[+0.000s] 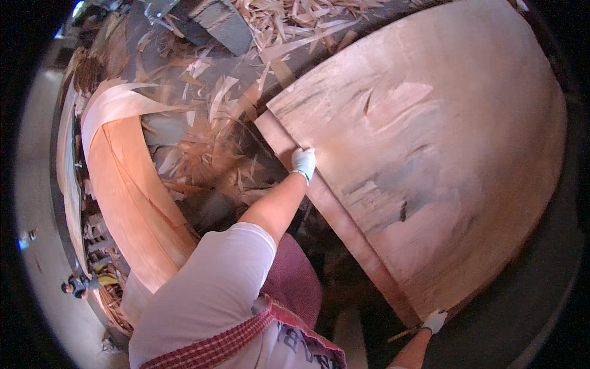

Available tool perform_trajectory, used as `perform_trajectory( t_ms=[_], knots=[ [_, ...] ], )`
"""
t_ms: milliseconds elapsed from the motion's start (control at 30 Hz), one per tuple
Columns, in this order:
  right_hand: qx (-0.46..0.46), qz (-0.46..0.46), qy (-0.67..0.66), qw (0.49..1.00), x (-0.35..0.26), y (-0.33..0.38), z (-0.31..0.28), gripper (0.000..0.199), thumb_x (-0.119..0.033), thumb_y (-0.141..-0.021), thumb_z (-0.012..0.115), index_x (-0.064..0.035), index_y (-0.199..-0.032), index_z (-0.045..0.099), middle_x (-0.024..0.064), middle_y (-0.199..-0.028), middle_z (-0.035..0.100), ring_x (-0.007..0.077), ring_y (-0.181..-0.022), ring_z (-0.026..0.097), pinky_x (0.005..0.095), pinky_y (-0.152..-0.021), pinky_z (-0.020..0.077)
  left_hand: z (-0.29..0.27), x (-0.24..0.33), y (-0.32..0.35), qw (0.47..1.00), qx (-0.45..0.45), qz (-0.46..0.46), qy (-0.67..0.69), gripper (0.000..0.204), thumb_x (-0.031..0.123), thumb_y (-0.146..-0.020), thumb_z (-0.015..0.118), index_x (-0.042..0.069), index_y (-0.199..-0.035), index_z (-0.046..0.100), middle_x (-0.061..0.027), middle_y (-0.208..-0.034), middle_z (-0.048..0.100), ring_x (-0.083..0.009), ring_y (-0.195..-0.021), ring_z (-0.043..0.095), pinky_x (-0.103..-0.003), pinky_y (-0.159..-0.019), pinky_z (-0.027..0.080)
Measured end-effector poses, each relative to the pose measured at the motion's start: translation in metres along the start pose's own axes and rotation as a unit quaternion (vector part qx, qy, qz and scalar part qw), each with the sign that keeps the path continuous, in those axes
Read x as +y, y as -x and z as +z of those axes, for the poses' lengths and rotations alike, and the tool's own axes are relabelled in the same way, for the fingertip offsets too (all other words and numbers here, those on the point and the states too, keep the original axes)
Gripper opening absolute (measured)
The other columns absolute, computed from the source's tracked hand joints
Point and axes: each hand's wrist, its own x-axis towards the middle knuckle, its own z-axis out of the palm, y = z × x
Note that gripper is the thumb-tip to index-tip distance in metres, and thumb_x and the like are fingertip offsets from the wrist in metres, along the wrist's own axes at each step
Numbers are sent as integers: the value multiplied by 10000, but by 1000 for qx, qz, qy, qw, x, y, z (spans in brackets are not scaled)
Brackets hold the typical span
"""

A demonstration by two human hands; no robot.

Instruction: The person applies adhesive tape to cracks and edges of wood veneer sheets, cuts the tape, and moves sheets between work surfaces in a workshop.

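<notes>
A large thin veneer sheet (430, 147) fills the right half of the view, from about 12 o'clock round to 5 o'clock. Its face is pale pinkish-brown, rough and fibrous, with grey smears, torn patches and one small dark split near the middle. It lies on further sheets, whose edges show as a narrow strip (344, 227) along its left side.

The left hand (303, 162), in a white glove, is closed on the sheet's left edge near the picture's centre, fingers curled over the rim. The right hand (434, 321), also gloved in white, grips the sheet's lower corner at about 5 o'clock.

At 9 o'clock a stack of orange-brown veneer (132, 203) curves away, a pale curled strip (117, 104) lying across its top end. Between the two, from 10 to 12 o'clock, the dark ground is littered with splintered veneer scraps (215, 141) and shavings. At 7 o'clock a small distant person (74, 286) stands on the grey floor.
</notes>
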Motion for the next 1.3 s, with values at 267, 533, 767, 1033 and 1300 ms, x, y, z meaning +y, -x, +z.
perform_trajectory(
  t_ms=[267,533,767,1033,1300],
  knots=[
    [-20,27,-64,997,-30,-5,-4,522,-400,-911,524,-89,-1330,500,193,-1193,621,385,-1106,576,476,-934,455,-57,39,-15,952,-296,-64,-34,265,295,-861,648,44,-922,590,-48,-796,539,-171,-681,473,-332,-620,433],
    [-54,95,-87,990,-32,-28,39,395,-363,-972,496,-43,-1197,551,176,-1118,638,345,-997,626,496,-794,518,-56,63,2,977,-201,-66,-36,243,180,-830,691,50,-1007,586,-58,-911,618,-154,-731,589,-236,-591,472],
    [-74,72,-142,984,-14,-52,79,463,-370,-965,506,-19,-1266,519,186,-1174,623,367,-1048,607,508,-858,497,-57,65,24,973,-191,36,-122,258,285,-835,665,61,-713,626,3,-598,515,-119,-548,488,-268,-493,370],
    [59,61,-259,962,22,65,124,609,-310,-880,646,30,-1333,421,223,-1326,511,372,-1215,487,424,-1000,390,-39,82,211,875,-86,363,-308,479,297,-850,678,-59,-1123,513,-262,-1079,582,-401,-1032,549,-457,-908,423],
    [50,103,-327,938,72,65,124,547,-457,-946,499,20,-1199,590,241,-1178,618,415,-1077,578,453,-895,457,25,73,263,722,-102,380,-568,1139,622,-678,709,-22,-1476,216,-216,-1514,279,-344,-1405,258,-503,-1141,193]
  ],
)
